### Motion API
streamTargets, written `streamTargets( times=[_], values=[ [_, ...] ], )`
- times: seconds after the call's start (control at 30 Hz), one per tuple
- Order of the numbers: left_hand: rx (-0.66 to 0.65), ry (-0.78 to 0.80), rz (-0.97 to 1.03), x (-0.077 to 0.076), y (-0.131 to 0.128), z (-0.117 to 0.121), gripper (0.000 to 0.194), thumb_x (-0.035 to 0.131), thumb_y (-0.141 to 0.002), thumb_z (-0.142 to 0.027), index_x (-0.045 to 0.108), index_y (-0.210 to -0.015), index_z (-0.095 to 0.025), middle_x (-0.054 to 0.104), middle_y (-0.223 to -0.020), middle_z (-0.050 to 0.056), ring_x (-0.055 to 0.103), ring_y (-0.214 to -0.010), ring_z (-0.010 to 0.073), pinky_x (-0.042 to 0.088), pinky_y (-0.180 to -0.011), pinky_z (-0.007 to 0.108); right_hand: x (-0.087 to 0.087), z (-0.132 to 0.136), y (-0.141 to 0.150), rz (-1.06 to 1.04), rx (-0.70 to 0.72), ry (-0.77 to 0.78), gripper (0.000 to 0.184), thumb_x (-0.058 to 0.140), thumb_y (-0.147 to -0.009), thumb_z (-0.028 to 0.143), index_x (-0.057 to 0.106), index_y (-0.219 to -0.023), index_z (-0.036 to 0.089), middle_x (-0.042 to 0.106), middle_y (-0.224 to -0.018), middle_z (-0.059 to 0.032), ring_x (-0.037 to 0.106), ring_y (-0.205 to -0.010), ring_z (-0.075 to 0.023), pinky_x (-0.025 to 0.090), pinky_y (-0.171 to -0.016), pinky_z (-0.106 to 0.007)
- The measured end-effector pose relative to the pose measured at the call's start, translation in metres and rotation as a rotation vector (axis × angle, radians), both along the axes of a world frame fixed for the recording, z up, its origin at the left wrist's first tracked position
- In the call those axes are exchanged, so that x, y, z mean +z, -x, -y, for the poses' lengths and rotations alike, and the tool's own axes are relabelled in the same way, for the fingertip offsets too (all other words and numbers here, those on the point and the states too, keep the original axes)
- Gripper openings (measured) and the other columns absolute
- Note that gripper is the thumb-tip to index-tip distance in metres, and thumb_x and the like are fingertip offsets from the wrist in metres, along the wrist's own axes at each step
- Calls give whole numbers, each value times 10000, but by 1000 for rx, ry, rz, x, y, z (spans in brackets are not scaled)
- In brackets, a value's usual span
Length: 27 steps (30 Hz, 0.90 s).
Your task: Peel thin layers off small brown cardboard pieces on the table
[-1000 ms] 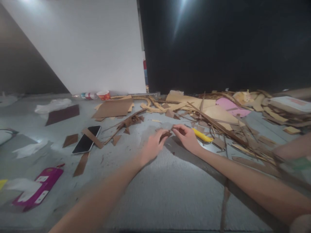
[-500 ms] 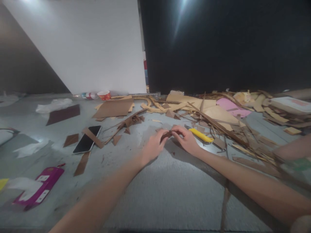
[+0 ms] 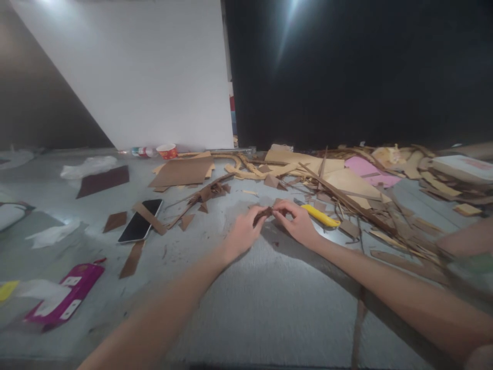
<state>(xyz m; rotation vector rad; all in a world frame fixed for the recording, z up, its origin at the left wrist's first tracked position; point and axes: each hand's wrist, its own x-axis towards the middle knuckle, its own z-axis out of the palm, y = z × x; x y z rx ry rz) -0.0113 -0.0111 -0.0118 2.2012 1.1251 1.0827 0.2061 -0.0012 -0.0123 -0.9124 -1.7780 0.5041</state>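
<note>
Both hands meet low over the grey tabletop, fingertips almost touching. My left hand (image 3: pixel 242 231) is closed in a pinch around a small dark brown piece (image 3: pixel 265 213), which looks like a folded or rolled scrap. At the other end of that piece, the thumb and forefinger of my right hand (image 3: pixel 297 222) are pressed together; fingers hide most of it. Just right of my right hand lies a yellow-handled tool (image 3: pixel 322 216), its front end hidden behind the hand. Small brown triangular scraps (image 3: pixel 187 221) lie to the left.
A phone (image 3: pixel 134 226) has a brown strip (image 3: pixel 150 218) across it. A purple case (image 3: pixel 82 282) lies front left. Brown sheets (image 3: pixel 181 172), a red cup (image 3: pixel 167 151) and long brown strips (image 3: pixel 342 192) line the back. Another person's arm (image 3: pixel 468 237) rests at right.
The view has shifted very slightly, so the tabletop things appear a little further right. Both hands stay pinched at nearly the same spot.
</note>
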Motion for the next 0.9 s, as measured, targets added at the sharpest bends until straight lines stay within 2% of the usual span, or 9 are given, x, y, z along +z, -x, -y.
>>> streamTargets(
  times=[0.17,0.37,0.57,0.73,0.9],
  values=[
    [19,-61,15,-3,0,-2,203,604,-1102,-269,693,-1283,-244,789,-1315,89,769,-1204,233,601,-1051,388,2,2,1,-7,30,-26,202,670,-1052,413,760,-976,250,776,-1019,-87,706,-905,-245,567,-771,-389],
    [10,-117,-25,-4,-2,-3,214,585,-1110,-257,684,-1300,-243,792,-1286,88,774,-1172,231,606,-1040,390,3,3,1,-13,-37,-7,235,696,-1030,476,746,-1031,247,746,-1079,-100,659,-835,-226,577,-792,-406],
    [7,-110,-70,-5,-1,-1,220,568,-1118,-270,661,-1315,-241,782,-1297,91,767,-1192,244,601,-1032,382,3,1,-1,8,34,7,220,684,-1047,458,756,-1018,252,754,-1080,-94,685,-886,-238,574,-794,-397],
    [19,-116,-99,-6,0,-1,228,550,-1125,-280,655,-1324,-244,772,-1312,91,758,-1200,247,597,-1034,388,1,1,-2,10,35,-44,207,661,-1070,418,792,-1035,261,750,-1072,-89,714,-1033,-262,580,-924,-426],
    [-2,-122,-105,-7,1,-2,228,525,-1139,-289,639,-1333,-253,756,-1330,80,742,-1233,241,584,-1061,393,2,1,-1,16,28,-8,260,638,-1079,461,784,-1007,258,751,-1053,-92,711,-1029,-266,578,-919,-420]
  ],
)
